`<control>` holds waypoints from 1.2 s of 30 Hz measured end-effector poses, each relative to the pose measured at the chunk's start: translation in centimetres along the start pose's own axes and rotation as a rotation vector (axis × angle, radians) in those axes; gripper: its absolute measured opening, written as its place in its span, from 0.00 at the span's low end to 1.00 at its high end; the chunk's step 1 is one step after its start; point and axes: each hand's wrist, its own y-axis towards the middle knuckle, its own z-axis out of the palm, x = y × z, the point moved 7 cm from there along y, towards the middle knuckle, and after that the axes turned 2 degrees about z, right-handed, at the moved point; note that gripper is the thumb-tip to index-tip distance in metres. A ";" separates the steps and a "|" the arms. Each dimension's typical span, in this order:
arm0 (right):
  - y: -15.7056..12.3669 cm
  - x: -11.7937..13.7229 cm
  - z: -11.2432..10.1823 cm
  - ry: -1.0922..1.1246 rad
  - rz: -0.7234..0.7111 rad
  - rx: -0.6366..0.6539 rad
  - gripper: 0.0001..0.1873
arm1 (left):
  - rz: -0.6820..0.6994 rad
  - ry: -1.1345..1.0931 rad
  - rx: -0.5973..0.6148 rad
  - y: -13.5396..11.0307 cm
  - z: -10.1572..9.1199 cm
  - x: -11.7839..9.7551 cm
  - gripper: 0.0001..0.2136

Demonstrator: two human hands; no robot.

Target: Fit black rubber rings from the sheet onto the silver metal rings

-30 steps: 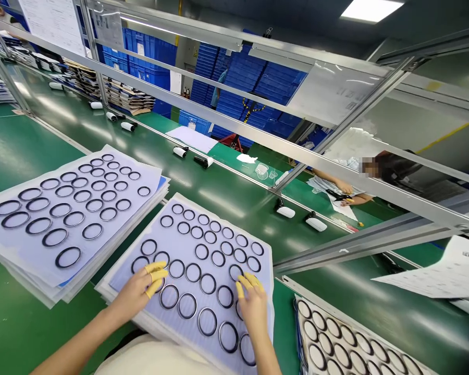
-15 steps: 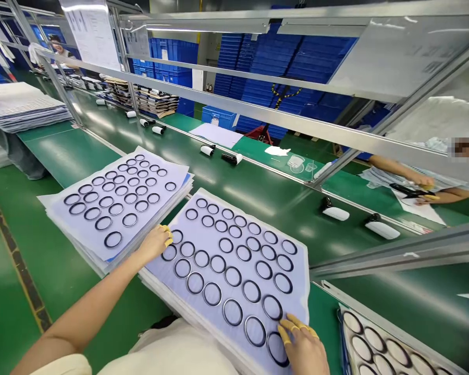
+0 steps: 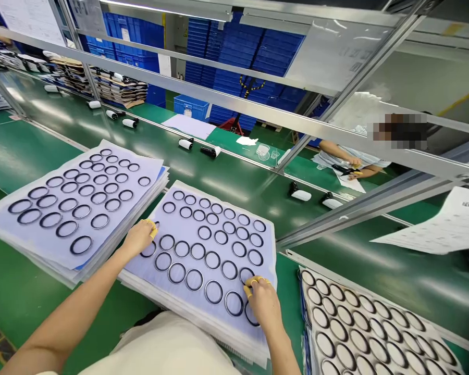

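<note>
Black rings, several in rows, lie on the white sheet (image 3: 180,224) topping the stack in front of me. At its left edge my left hand (image 3: 140,237), in yellow finger cots, has its fingers closed on a ring (image 3: 157,225), most of which the hand hides. Near the right edge, my right hand (image 3: 262,302), also with yellow finger cots, pinches the rim of another black ring (image 3: 242,272). Its lower side is covered by the fingers. Just below, another ring (image 3: 249,314) lies partly behind that hand.
Left of me, a second sheet stack (image 3: 117,234) carries more rings. A tray of rings (image 3: 310,323) lies at lower right. Beyond runs a green conveyor belt (image 3: 234,182) with black-and-white parts (image 3: 300,194). Metal rails (image 3: 203,94) cross above it. A co-worker's hands (image 3: 354,166) work opposite.
My view has turned to the right, bringing more of the ring tray into sight. My right hand has moved up the sheet from the corner ring to the one above. My left hand stays at the left edge.
</note>
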 end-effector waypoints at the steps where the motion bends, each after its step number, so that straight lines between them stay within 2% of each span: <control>1: 0.0 0.3 -0.2 0.066 0.032 -0.008 0.10 | -0.002 -0.080 -0.010 -0.4 -0.4 -0.6 0.11; 4: -1.0 1.9 -1.2 0.305 0.134 -0.004 0.16 | 0.018 -0.354 0.041 -2.3 -0.6 -3.6 0.18; 7: -3.1 4.9 -2.6 0.559 0.204 0.033 0.20 | 0.052 -0.577 0.172 -5.2 0.6 -7.8 0.22; 8: -3.8 6.2 -3.1 0.629 0.221 0.036 0.20 | 0.057 -0.674 0.226 -6.1 1.1 -9.3 0.22; 10: -5.0 8.8 -3.7 0.787 0.256 0.056 0.21 | 0.021 -1.021 0.390 -8.0 2.3 -12.0 0.18; 11: -5.6 10.0 -3.5 0.963 0.297 0.096 0.19 | 0.014 -1.148 0.460 -8.7 2.6 -13.2 0.17; 14: -6.7 12.8 -2.8 1.319 0.368 0.198 0.16 | 0.027 -1.338 0.608 -10.2 2.8 -15.7 0.12; 19: -7.8 13.7 -1.9 1.472 0.400 0.282 0.13 | 0.016 -1.406 0.714 -10.8 3.1 -16.9 0.10; 26: -8.4 14.1 -2.0 1.468 0.335 0.305 0.11 | -0.063 -1.456 0.809 -11.5 4.1 -17.6 0.12; 30: -8.4 13.4 -2.0 1.476 0.330 0.268 0.09 | -0.096 -1.490 0.847 -11.6 4.4 -17.7 0.14; 34: -8.3 12.2 -1.9 1.542 0.398 0.172 0.09 | -0.095 -1.526 0.863 -11.7 4.3 -17.9 0.13; 36: -8.3 12.3 -1.6 1.579 0.421 0.174 0.10 | -0.081 -1.525 0.873 -11.8 4.0 -18.1 0.12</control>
